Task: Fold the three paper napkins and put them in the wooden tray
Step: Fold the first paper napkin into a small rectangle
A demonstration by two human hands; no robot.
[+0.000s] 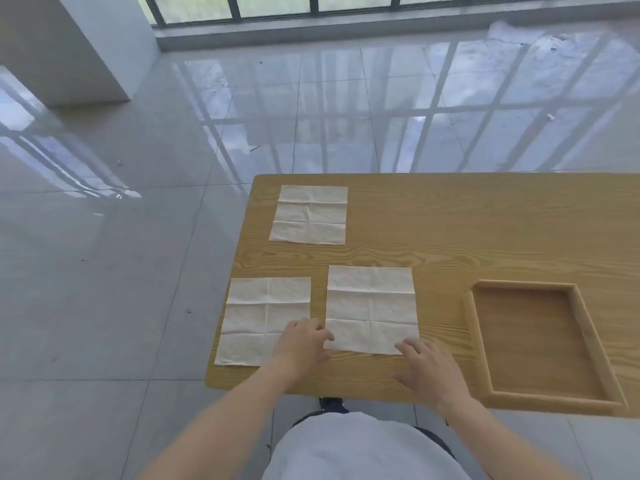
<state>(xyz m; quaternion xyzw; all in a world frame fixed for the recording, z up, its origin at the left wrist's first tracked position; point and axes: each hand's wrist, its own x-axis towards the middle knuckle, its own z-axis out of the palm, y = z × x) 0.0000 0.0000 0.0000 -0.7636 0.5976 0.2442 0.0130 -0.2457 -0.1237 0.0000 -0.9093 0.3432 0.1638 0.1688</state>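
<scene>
Napkins lie flat and unfolded on the tabletop [450,237]: the near-left napkin [256,313] close to the left edge, the middle napkin [370,306] just to its right, and the far napkin [310,214] well beyond them. None is folded yet, and the wooden tray [467,327] on the right holds nothing.

Going left to right, the risks look like this. The near-left napkin sits so close to the tabletop's edge that a brush from the left forearm could slide it off onto the floor. The left hand [301,344] rests partly on that napkin's near right corner while its fingertips reach the middle napkin's near left corner, so lifting might drag both sheets at once. Thin paper could also crease off its old fold lines or tear if pinched unevenly.

The left hand's grip is loose, fingers curled down, holding nothing firmly. The right hand [429,368] lies palm down, fingers spread, its grip open, fingertips touching the middle napkin's near right corner.
</scene>
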